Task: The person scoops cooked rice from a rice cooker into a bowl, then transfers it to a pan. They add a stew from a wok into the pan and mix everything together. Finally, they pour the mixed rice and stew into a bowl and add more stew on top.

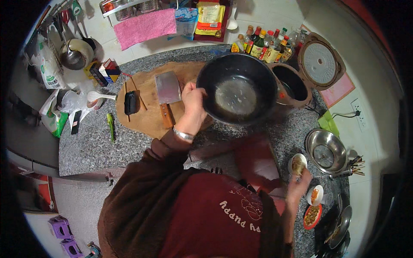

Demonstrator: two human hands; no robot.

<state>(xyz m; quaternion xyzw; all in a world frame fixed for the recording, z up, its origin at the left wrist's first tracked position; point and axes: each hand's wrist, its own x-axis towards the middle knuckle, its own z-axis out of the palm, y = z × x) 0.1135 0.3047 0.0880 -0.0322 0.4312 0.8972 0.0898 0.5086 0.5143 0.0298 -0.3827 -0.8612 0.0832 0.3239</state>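
Note:
My left hand (193, 98) grips the rim of a round black pot (237, 116), its thumb and fingers on the left side. The pot is tilted towards me over the cutting board's right end, with a wet, shiny bottom and pale drops or bits inside. My right hand (299, 185), blurred, is at the near rim of a white bowl (291, 163) holding brownish food. Whether its fingers grip the rim or dip into the food cannot be told. Left of my left hand, a cleaver (168, 87) with a wooden handle lies on the wooden cutting board (145, 124).
Behind the pot stand an open rice cooker (292, 84) and several sauce bottles (264, 46). Right are a steel basin (326, 151), a small white bowl (318, 195) and a red-rimmed dish (312, 216) of food. A green vegetable piece (110, 125) lies left on the granite counter (87, 158).

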